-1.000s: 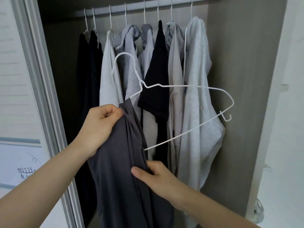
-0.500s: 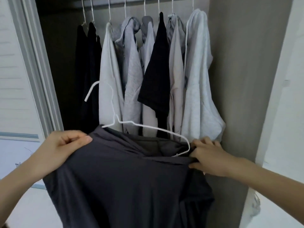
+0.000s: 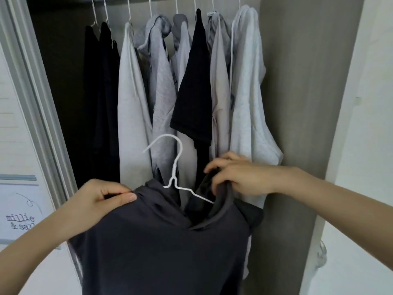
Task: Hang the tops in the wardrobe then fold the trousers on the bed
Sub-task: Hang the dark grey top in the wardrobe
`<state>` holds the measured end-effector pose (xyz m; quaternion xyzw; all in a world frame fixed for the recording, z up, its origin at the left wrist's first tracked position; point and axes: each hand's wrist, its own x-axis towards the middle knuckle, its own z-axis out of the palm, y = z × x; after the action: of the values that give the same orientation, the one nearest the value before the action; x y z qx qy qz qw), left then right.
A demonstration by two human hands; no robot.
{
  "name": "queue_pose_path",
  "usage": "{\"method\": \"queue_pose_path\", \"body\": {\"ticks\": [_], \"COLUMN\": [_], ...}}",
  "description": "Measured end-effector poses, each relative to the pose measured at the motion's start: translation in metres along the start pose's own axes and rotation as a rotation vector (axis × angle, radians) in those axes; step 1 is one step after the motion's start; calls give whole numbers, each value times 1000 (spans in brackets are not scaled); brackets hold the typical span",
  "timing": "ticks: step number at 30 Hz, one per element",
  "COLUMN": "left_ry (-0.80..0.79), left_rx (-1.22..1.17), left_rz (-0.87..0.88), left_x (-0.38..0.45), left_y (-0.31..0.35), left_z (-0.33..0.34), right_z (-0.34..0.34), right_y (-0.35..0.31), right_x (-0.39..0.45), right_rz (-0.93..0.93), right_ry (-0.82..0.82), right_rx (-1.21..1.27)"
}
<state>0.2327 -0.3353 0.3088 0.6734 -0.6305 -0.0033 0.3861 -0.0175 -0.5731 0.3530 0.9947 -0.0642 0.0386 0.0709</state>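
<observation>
A dark grey top hangs in front of me on a white wire hanger, whose hook sticks up out of the neck opening. My left hand pinches the top's left shoulder. My right hand grips the cloth at the right side of the neck, over the hanger's right arm. Both shoulders of the hanger are hidden inside the top. The open wardrobe is straight ahead. No trousers or bed are in view.
Several tops in black, grey and white hang close together on white hangers from the rail at the top. The sliding door frame stands at the left. The wardrobe's side panel and a white wall are at the right.
The hanger has slipped further into the top and its hook now stands upright at the neck. My hands have drawn closer together on the shoulders, and the top hangs narrower.
</observation>
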Motion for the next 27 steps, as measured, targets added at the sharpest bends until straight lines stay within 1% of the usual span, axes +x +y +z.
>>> {"method": "queue_pose_path", "body": {"ticks": [3, 5, 6, 8, 9, 10, 12, 13, 15, 17, 19, 22, 24, 27], "left_ry": [57, 113, 145, 238, 291, 343, 403, 410, 401, 381, 365, 323, 264, 169], "left_rx": [40, 50, 35, -29, -60, -80, -93, -91, -93, -112, -141, -165, -172, -158], "left_rz": [14, 19, 20, 6, -7, -23, -51, -56, -56, -55, -54, -38, -7, 38], "left_x": [9, 9, 8, 4, 4, 3, 6, 7, 10, 11, 12, 14, 17, 24], "left_y": [10, 10, 9, 8, 8, 7, 7, 7, 8, 9, 11, 19, 26, 33], "left_z": [14, 14, 12, 4, -1, -7, -15, -17, -17, -16, -17, -18, -15, -7], "right_z": [-12, -14, -14, -11, -8, -7, -1, 1, -1, -6, -11, -16, -18, -16], "right_y": [-19, -22, -21, -15, -10, -7, 0, 2, 4, 2, 1, -1, -9, -23], "right_x": [18, 17, 15, 6, 2, -2, -6, -8, -9, -11, -15, -18, -16, -10], "right_rz": [-81, -46, -19, 52, 109, 163, 260, 296, 324, 295, 278, 255, 237, 189], "right_ry": [48, 118, 186, 312, 311, 272, 179, 176, 243, 284, 289, 289, 285, 254], "right_rx": [-48, -6, 105, 450, 574, 610, 565, 555, 628, 753, 892, 1032, 1042, 982]}}
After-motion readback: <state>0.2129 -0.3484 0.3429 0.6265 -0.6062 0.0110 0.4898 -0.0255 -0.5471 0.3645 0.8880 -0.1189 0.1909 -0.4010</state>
